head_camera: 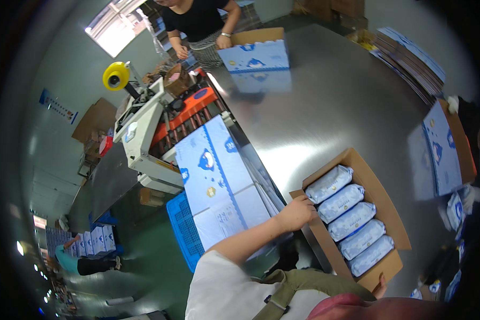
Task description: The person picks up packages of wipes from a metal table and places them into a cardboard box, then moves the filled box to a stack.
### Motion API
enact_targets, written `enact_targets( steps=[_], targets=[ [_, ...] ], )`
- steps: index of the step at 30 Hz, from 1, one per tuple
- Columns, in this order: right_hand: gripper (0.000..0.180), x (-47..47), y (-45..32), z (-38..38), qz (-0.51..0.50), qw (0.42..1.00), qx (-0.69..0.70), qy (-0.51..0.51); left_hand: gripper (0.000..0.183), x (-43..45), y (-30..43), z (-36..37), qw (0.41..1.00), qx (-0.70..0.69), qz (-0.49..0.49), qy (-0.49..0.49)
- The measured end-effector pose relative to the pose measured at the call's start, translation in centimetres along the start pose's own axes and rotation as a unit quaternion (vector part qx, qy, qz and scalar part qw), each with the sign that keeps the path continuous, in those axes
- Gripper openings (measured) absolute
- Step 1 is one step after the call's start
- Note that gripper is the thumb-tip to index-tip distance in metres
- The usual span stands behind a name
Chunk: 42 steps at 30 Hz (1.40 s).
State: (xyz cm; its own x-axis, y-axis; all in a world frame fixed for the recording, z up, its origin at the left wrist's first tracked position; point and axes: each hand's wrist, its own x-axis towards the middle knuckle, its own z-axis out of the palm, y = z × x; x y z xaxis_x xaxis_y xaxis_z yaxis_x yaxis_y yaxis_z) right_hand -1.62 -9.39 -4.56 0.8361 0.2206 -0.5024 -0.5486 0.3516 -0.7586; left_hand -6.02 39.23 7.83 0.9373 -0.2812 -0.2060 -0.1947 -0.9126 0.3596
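An open cardboard carton (pixel 374 200) stands on the steel table in front of me, its flaps raised. Inside, several blue-and-white soft packs (pixel 352 221) lie in a row, seemingly packs of wipes. My left hand (pixel 298 213) grips the carton's left edge near its far corner, fingers curled over the cardboard. At the near end, my right hand (pixel 380 286) holds the carton's flap; only its fingers show, the rest being hidden. Left of the carton, a stack of flat printed blue cartons (pixel 220 180) rests partly above a blue plastic crate (pixel 181 228).
A carton-sealing machine (pixel 152 140) with a yellow tape roll (pixel 116 76) adjoins the steel table (pixel 324 100). Across it, a person (pixel 198 24) touches another printed carton (pixel 260 56). A further carton (pixel 442 148) stands at the right, near folded cardboard sheets (pixel 412 60).
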Motion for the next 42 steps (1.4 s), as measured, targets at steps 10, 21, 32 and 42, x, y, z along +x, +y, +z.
enact_targets(
  steps=[10,21,32,42],
  targets=[
    [0.050,28.9,-0.3,31.9,0.079,0.956,0.088,-0.267,0.077,-20.1,-9.0,10.1,0.689,-0.021,-0.611,0.389],
    [0.100,8.2,24.1,45.6,-0.077,0.613,-0.692,-0.373,0.069,-28.9,-11.3,19.5,0.461,-0.269,-0.752,0.386],
    [0.053,8.9,11.0,43.2,0.090,0.915,-0.065,-0.387,0.031,-21.6,5.0,4.0,0.251,-0.482,-0.239,0.805],
    [0.030,4.5,-16.8,18.7,-0.527,0.779,-0.296,-0.168,0.056,-8.2,15.1,12.1,0.612,-0.665,-0.281,0.322]
  ],
)
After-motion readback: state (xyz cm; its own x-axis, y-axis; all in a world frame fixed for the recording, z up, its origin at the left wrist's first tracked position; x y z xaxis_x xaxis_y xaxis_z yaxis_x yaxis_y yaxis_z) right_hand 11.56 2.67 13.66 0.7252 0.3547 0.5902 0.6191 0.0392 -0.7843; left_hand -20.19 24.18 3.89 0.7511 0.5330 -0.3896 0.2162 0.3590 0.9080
